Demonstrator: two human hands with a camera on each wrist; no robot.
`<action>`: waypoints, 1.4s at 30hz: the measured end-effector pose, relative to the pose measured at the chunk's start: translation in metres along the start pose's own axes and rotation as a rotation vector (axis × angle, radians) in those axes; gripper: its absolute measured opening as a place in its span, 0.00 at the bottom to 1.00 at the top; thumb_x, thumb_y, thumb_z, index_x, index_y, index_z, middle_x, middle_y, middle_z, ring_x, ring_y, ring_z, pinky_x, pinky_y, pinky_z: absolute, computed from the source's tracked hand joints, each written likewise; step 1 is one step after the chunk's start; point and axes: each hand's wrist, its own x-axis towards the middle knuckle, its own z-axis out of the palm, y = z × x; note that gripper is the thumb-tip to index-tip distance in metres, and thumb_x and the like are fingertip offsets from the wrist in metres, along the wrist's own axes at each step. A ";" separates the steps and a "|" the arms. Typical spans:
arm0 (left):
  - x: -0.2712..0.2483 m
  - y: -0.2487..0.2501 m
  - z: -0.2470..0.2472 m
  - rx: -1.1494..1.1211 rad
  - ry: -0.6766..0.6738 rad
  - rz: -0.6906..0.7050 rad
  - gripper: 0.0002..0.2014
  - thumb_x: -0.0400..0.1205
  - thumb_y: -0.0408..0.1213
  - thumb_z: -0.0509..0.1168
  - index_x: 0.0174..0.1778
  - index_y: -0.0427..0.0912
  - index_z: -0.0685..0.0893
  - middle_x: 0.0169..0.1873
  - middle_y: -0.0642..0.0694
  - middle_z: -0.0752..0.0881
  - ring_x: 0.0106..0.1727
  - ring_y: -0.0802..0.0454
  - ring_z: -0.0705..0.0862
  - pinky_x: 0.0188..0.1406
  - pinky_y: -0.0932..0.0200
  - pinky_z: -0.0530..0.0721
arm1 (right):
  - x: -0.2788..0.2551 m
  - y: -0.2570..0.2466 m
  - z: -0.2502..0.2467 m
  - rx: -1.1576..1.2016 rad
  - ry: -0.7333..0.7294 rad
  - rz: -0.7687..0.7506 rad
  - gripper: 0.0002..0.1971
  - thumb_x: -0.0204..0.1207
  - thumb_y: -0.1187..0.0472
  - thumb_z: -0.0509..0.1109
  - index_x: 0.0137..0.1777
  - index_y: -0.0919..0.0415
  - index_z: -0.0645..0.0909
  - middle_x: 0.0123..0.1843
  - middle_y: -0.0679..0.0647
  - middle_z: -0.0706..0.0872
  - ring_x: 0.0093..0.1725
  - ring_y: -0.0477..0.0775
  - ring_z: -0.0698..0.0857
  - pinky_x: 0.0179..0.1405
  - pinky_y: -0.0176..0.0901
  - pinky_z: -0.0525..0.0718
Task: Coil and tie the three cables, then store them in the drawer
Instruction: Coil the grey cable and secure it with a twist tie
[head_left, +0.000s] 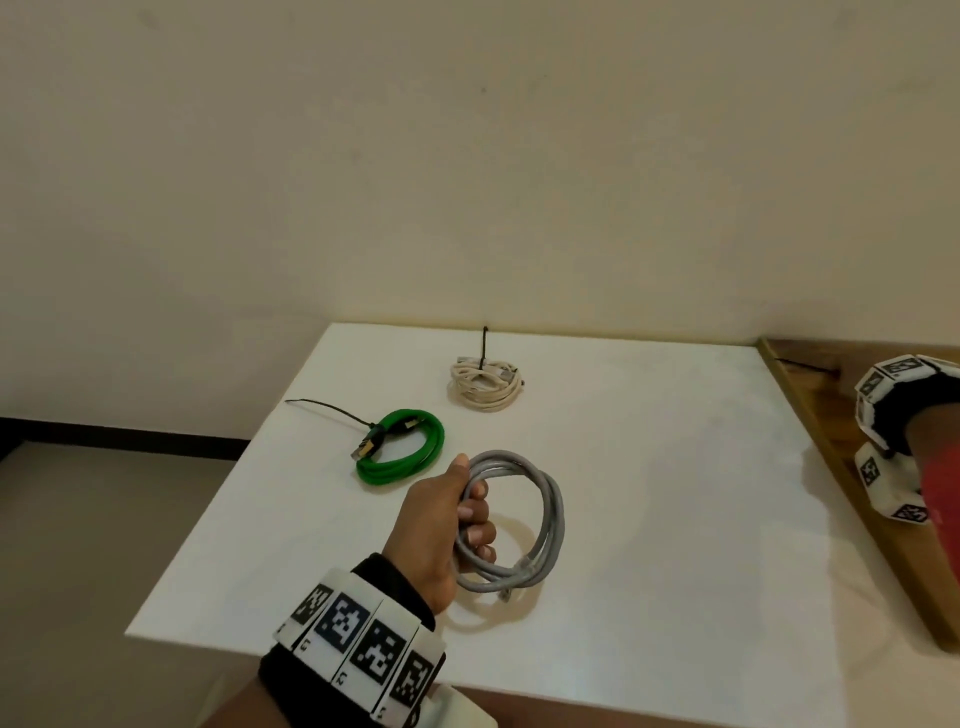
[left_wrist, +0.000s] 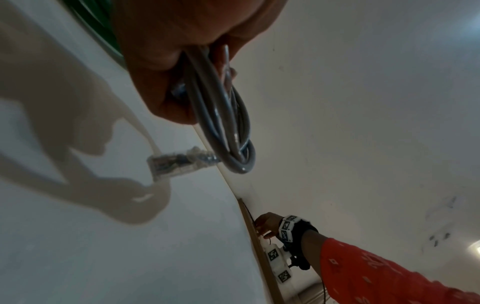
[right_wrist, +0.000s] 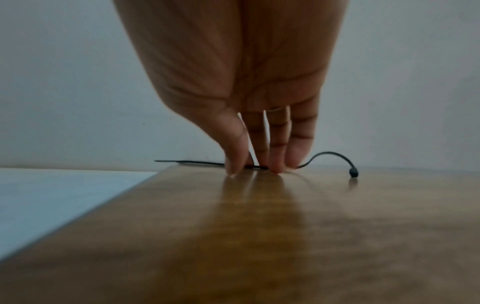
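My left hand (head_left: 470, 493) grips one side of a coiled grey cable (head_left: 550, 499) just above the white tabletop (head_left: 675, 545); its clear plug (left_wrist: 171, 164) hangs down to the surface. A green coil (head_left: 415, 457) and a beige coil (head_left: 485, 387), each with a black tie round it, lie farther back. My right hand (right_wrist: 249, 164) is over on the wooden surface (right_wrist: 259, 236) at the right. Its thumb and fingertips pinch a loose black zip tie (right_wrist: 330, 153) that still lies on the wood by the wall. In the head view only the right wrist shows.
The white top ends at a drop to the floor (head_left: 104, 519) on the left and front. A cream wall (head_left: 467, 182) runs along the back. The wooden surface (head_left: 831, 447) adjoins the white top on the right.
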 end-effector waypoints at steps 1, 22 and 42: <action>0.000 0.000 -0.001 -0.004 0.002 -0.001 0.22 0.86 0.47 0.49 0.26 0.43 0.70 0.11 0.54 0.64 0.13 0.58 0.62 0.21 0.65 0.63 | 0.026 0.004 0.005 0.056 0.036 -0.035 0.11 0.54 0.60 0.79 0.34 0.57 0.81 0.40 0.49 0.79 0.42 0.47 0.80 0.46 0.42 0.87; -0.089 0.000 -0.013 -0.029 0.125 0.143 0.21 0.86 0.44 0.49 0.28 0.42 0.69 0.09 0.54 0.65 0.11 0.57 0.62 0.25 0.63 0.59 | -0.270 -0.005 0.043 0.775 0.235 -0.933 0.15 0.69 0.71 0.74 0.33 0.48 0.81 0.33 0.48 0.87 0.34 0.42 0.85 0.38 0.24 0.79; -0.184 -0.025 0.002 0.150 0.118 0.392 0.21 0.86 0.44 0.49 0.28 0.41 0.70 0.08 0.55 0.65 0.15 0.57 0.61 0.20 0.66 0.61 | -0.433 -0.015 0.102 1.093 0.078 -0.906 0.08 0.76 0.69 0.64 0.42 0.68 0.85 0.21 0.53 0.84 0.14 0.44 0.79 0.17 0.33 0.78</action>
